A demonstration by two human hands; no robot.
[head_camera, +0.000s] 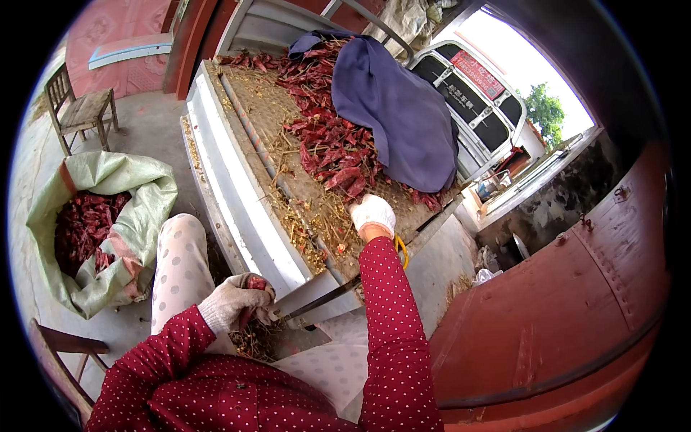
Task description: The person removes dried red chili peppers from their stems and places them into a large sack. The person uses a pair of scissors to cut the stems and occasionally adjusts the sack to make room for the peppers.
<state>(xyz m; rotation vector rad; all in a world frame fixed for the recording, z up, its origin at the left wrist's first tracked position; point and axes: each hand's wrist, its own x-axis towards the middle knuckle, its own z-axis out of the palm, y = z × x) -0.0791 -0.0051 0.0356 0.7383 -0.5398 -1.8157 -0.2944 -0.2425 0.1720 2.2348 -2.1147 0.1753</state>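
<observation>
Dried red chili peppers [329,135] lie heaped on a metal cargo bed, partly under a dark blue cloth [388,108]. My right hand [372,213], in a white knitted glove, reaches to the near edge of the heap; its fingertips are hidden behind the glove, so its grip cannot be told. My left hand [236,302], in a worn, soiled glove, is curled around dried chili peppers [256,283] above my lap. To the left stands a pale green woven sack [148,200], its top rolled down, holding many dried chilies [89,224]. Stems and yellow seeds [302,232] litter the bed near my right hand.
The bed's white metal side [237,200] runs between the sack and the heap. A small wooden chair [89,113] stands at the upper left, and another chair [70,345] is at the lower left. A red metal panel [540,324] fills the right side. Debris [256,343] lies below my left hand.
</observation>
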